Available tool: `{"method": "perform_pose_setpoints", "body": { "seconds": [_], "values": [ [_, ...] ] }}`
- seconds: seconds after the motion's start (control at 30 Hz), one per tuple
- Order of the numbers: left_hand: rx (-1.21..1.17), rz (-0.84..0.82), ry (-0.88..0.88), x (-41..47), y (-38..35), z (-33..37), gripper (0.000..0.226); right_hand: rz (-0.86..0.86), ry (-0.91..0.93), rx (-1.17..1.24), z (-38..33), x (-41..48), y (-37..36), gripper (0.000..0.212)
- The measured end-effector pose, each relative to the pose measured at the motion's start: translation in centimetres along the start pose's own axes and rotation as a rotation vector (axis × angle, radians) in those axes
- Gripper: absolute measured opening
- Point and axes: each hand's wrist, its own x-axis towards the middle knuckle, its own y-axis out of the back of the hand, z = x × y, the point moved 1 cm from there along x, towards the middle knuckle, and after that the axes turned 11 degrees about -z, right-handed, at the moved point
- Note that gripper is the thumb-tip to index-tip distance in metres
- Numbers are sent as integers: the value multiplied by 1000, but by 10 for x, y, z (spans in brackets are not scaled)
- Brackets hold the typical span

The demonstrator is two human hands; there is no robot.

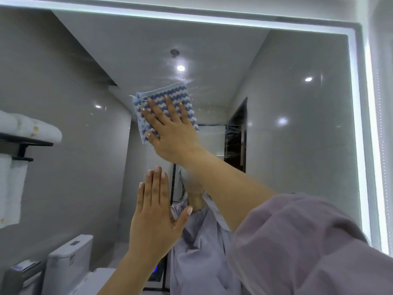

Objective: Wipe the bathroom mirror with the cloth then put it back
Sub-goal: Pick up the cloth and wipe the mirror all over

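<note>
Two white towels show reflected at the far left of the mirror (pixel 287 92): a rolled towel (pixel 32 128) lying on a black shelf (pixel 27 142) and a hanging towel (pixel 10 188) below it. Lower down, still in the reflection, stands a white toilet (pixel 70 258) with its lid down. Near the middle, my left hand (pixel 155 218) is raised flat toward the glass, fingers straight, together and pointing up, thumb out to the side, holding nothing; I cannot tell whether it touches the glass. Above it and slightly to the right, the blue-and-white striped cloth (pixel 165 103) lies spread flat against the mirror. My right hand (pixel 172 128) presses on it with the palm and straight, spread fingers, covering its lower right part, not curled round it. My forearm runs down to the right into a pale lilac sleeve (pixel 308 241). At the far right a bright white light strip (pixel 361 124) frames the mirror's edge.
</note>
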Motion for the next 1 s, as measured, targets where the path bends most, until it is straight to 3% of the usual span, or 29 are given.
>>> {"method": "perform_pose_setpoints", "body": {
  "seconds": [0.4, 0.83, 1.0],
  "values": [
    [5, 15, 0, 0, 3, 1, 93, 32, -3, -31, 35, -16, 0, 58],
    [-28, -2, -7, -1, 10, 5, 93, 20, -334, 25, 163, -106, -2, 59],
    [-20, -13, -11, -1, 8, 4, 94, 20, -409, 30, 175, -124, -6, 57]
  ]
}}
